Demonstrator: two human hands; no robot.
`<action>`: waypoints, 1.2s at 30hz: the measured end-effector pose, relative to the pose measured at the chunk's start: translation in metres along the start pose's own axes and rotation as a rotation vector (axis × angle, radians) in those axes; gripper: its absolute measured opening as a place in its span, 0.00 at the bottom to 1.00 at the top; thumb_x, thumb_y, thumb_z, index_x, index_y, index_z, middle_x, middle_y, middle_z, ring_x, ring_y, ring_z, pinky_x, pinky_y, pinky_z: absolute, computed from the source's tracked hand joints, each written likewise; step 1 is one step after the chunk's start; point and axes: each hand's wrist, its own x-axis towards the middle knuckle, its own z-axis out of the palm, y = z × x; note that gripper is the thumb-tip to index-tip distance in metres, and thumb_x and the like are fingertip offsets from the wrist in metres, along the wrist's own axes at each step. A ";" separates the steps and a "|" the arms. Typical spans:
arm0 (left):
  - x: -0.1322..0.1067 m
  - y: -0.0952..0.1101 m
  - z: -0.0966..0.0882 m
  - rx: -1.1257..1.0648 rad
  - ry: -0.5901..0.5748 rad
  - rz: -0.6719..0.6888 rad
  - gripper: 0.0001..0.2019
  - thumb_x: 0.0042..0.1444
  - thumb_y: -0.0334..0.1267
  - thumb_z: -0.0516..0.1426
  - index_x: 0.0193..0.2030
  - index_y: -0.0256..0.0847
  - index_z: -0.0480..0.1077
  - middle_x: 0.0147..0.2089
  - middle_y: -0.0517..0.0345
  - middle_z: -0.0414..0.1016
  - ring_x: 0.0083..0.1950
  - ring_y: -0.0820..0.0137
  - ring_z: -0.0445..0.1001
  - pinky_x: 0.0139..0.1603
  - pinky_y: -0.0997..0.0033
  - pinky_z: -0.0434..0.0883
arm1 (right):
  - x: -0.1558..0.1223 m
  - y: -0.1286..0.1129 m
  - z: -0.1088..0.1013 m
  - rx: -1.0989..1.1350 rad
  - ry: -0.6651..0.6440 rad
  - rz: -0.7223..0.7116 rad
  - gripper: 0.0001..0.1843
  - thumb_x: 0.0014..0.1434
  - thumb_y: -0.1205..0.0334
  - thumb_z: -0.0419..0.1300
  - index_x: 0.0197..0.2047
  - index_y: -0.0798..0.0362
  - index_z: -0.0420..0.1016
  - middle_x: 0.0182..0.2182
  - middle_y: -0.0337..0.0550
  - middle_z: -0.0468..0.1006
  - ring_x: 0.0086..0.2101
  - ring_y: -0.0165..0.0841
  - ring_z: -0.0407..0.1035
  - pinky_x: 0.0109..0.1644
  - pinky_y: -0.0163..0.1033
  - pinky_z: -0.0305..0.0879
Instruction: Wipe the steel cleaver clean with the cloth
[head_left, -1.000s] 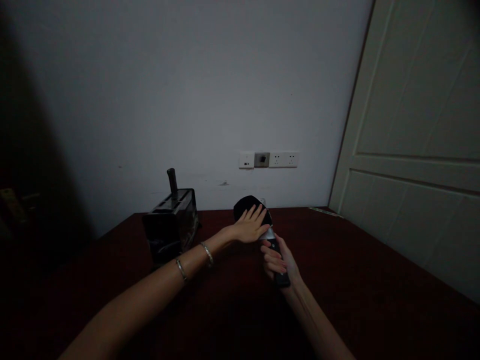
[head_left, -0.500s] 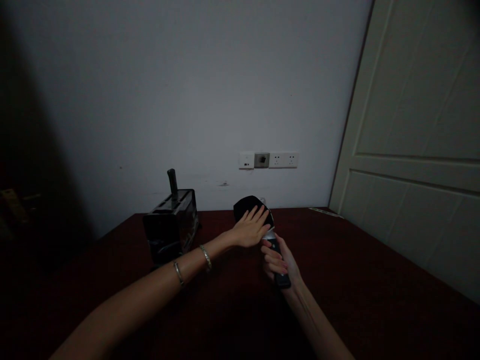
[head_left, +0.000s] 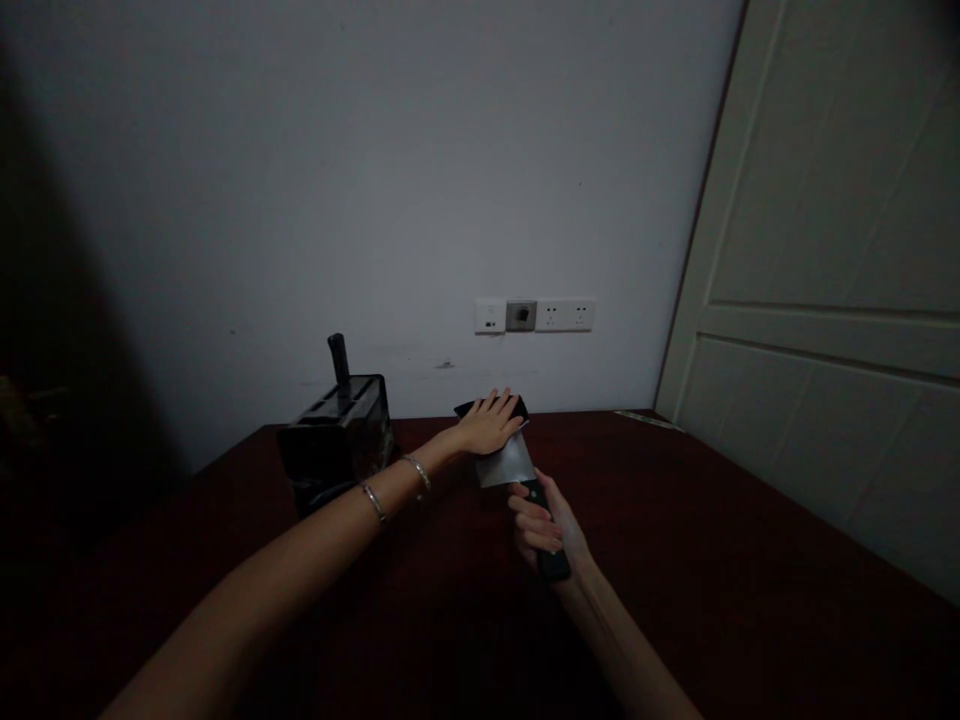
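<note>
My right hand [head_left: 541, 525] is wrapped around the black handle of a cleaver [head_left: 504, 465], whose blade points away toward the wall. The near part of the silver blade is bare. A black blade cover [head_left: 516, 408] lies over its far part. On that cover my left hand [head_left: 489, 425] rests palm down with fingers spread, hiding much of it. How far the blade reaches inside the cover is hidden. To the left stands a dark, glossy knife block [head_left: 334, 440], with a black handle [head_left: 339, 358] sticking up from it.
The dark red tabletop [head_left: 675, 560] spreads under both hands and meets a pale wall [head_left: 375, 200]. Sockets and a switch plate [head_left: 534, 315] sit low on the wall. A light panelled door [head_left: 810, 400] borders the right side. A thin strip [head_left: 649, 420] lies at the back right.
My left hand and the black cover have slid away from me along the cleaver, baring the near part of the blade. My right hand keeps its hold on the handle, slightly further left.
</note>
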 end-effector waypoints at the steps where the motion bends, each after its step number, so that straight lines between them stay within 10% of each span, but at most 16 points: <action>1: 0.001 0.000 0.000 0.002 0.002 0.012 0.31 0.59 0.52 0.29 0.65 0.37 0.35 0.68 0.50 0.30 0.67 0.57 0.30 0.62 0.50 0.41 | 0.000 -0.001 0.000 0.001 -0.004 -0.005 0.18 0.61 0.51 0.43 0.29 0.57 0.58 0.13 0.26 0.54 0.09 0.16 0.50 0.07 0.19 0.39; 20: -0.061 0.033 -0.013 -0.085 -0.023 0.351 0.25 0.62 0.46 0.33 0.65 0.46 0.41 0.68 0.58 0.38 0.67 0.64 0.31 0.63 0.53 0.39 | -0.004 -0.009 0.004 -0.078 -0.005 -0.027 0.19 0.62 0.51 0.43 0.29 0.58 0.61 0.13 0.27 0.56 0.09 0.16 0.46 0.06 0.19 0.38; 36: -0.004 -0.018 -0.010 -0.103 0.091 0.149 0.24 0.61 0.49 0.35 0.63 0.51 0.46 0.67 0.56 0.43 0.65 0.59 0.43 0.60 0.51 0.45 | 0.000 -0.006 0.002 -0.080 -0.095 0.032 0.20 0.62 0.52 0.42 0.30 0.59 0.62 0.14 0.28 0.58 0.09 0.16 0.47 0.06 0.19 0.39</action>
